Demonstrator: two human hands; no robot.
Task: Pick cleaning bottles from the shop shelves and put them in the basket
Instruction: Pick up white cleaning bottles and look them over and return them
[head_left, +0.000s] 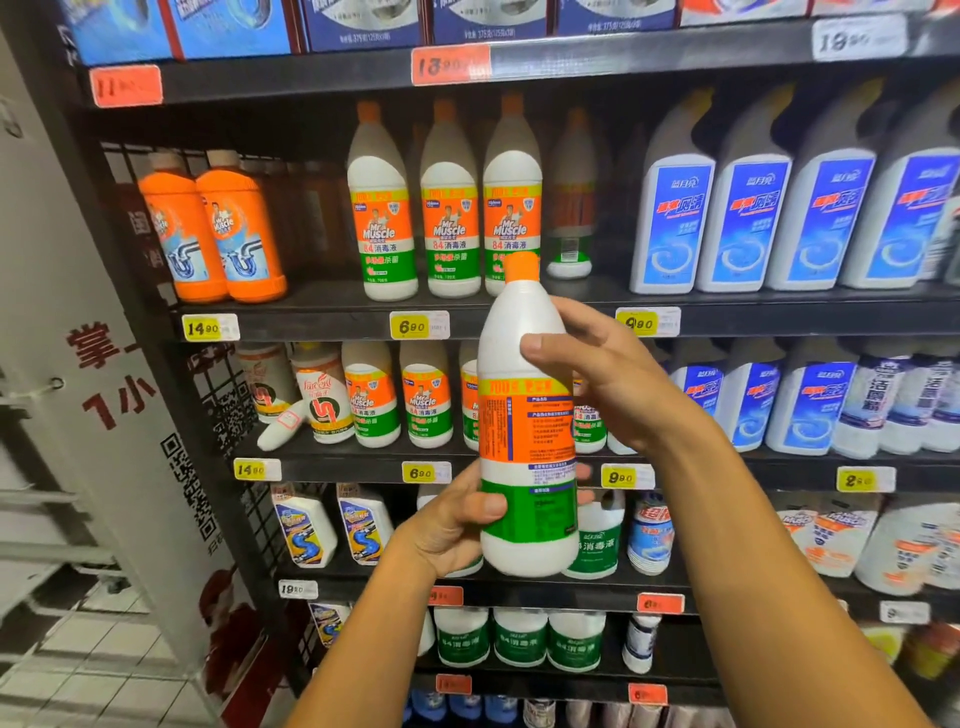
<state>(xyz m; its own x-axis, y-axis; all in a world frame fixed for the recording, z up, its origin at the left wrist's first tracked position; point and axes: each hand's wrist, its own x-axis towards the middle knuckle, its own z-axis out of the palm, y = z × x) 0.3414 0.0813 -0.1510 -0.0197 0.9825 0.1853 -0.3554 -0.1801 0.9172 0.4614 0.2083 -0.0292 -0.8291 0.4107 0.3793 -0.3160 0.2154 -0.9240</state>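
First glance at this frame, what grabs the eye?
A tall white bottle with an orange cap, held upright mid-frame before the shelves, its back label toward the camera. The left hand grips its base and the right hand grips its shoulder. Behind it, a row of matching bottles stands on the shelf, with two orange bottles at the left and yellow price tags below.

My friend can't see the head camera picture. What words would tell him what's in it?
Two hands hold up a white disinfectant bottle with an orange cap, its back label facing the camera: the left hand grips the base, the right hand the shoulder. Behind stand dark shop shelves of matching Mr Muscle bottles, orange drain cleaner bottles and blue-labelled toilet cleaner bottles.
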